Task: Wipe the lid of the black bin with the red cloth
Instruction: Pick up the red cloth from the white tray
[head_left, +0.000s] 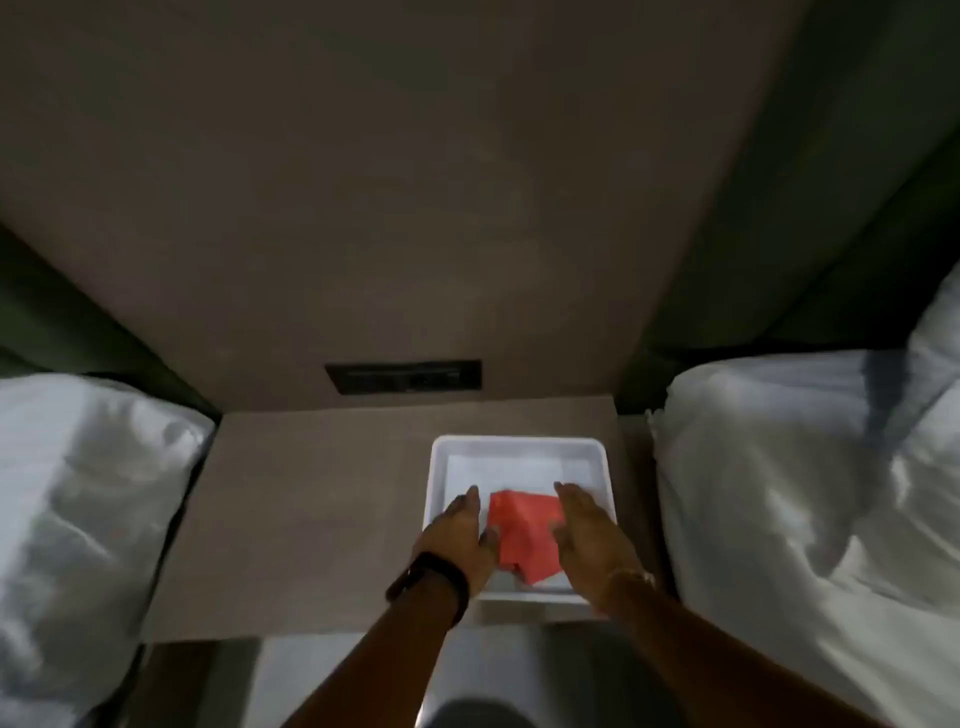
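The red cloth lies crumpled in a white tray on a brown bedside table. My left hand hovers just left of the cloth with its fingers apart and its thumb near the cloth's edge. My right hand is spread open just right of the cloth, over the tray's right side. Neither hand grips the cloth. No black bin shows in this view.
The tray rests on the brown table between two beds with white pillows. A dark socket panel is set in the wall behind. The table's front edge runs just below my wrists.
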